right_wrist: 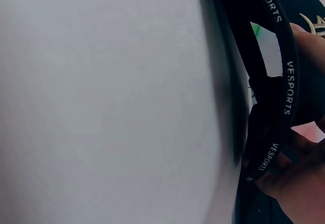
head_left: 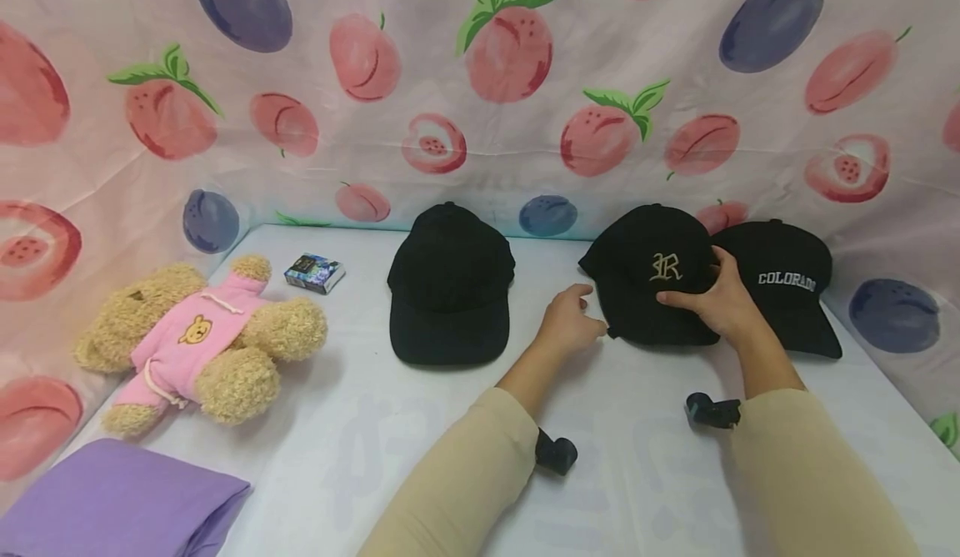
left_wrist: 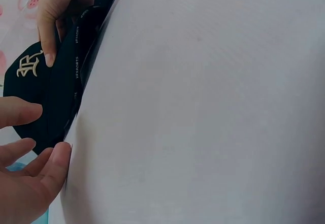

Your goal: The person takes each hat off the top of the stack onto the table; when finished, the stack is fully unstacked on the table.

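A black cap with a gold letter R (head_left: 630, 286) is at the back right, tilted so that its lettered inner sweatband (right_wrist: 289, 82) shows in the right wrist view. My right hand (head_left: 726, 303) grips it by the right side, thumb across the front near the letter. At the cap's lower left edge my left hand (head_left: 567, 323) has its fingers spread, fingertips right at the edge. Behind my right hand, a black cap lettered COLORADO (head_left: 795, 307) is partly covered by the R cap. Left of both hands sits a plain black cap (head_left: 450, 290), brim facing me.
On the left lie a teddy bear in a pink top (head_left: 191, 336), a small patterned box (head_left: 315, 273) and a folded purple cloth (head_left: 112, 499). A fruit-print curtain (head_left: 315, 182) hangs behind and beside the white table (head_left: 352, 457).
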Tool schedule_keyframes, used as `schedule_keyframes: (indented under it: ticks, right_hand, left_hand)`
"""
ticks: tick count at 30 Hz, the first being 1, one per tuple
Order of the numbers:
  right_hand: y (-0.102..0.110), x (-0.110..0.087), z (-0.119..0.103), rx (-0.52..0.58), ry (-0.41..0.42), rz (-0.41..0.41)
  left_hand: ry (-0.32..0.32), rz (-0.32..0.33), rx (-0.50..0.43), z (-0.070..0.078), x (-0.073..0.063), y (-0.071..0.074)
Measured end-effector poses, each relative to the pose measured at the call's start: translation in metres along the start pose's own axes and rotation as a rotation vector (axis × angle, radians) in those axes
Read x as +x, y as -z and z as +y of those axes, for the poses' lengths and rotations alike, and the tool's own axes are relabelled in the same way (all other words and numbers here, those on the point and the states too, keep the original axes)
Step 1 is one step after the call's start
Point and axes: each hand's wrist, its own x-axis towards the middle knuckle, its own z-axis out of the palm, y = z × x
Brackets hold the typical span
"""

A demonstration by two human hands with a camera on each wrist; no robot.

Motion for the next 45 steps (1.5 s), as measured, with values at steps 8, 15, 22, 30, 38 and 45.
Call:
schedule_keyframes:
  ticks: [8,15,22,30,38,45]
  right_hand:
    - [0.003,0.003,0.001,0.004,-0.017,0.004]
    - [0.002,0.005,0.003,0.032,-0.007,0.016]
    - [0.000,0.012,0.006,0.030,-0.006,0.021]
    - [-0.002,0.017,0.010,0.034,0.025,0.094]
    - [-0.006,0.019,0.010,-0.026,0.036,0.209]
    - [-0.008,0.017,0.014,-0.136,0.037,0.155]
  left_hand:
    - [-0.031,-0.002,-0.005,-0.005,-0.001,0.001]
    - [-0.039,0.003,0.005,-0.005,-0.004,0.002]
    - [-0.034,-0.010,0.004,-0.008,-0.007,0.006]
    - [-0.034,-0.011,0.010,-0.010,-0.008,0.010]
    - [-0.030,-0.013,0.018,-0.008,-0.009,0.013]
    - [-0.030,-0.023,0.030,-0.009,-0.010,0.016]
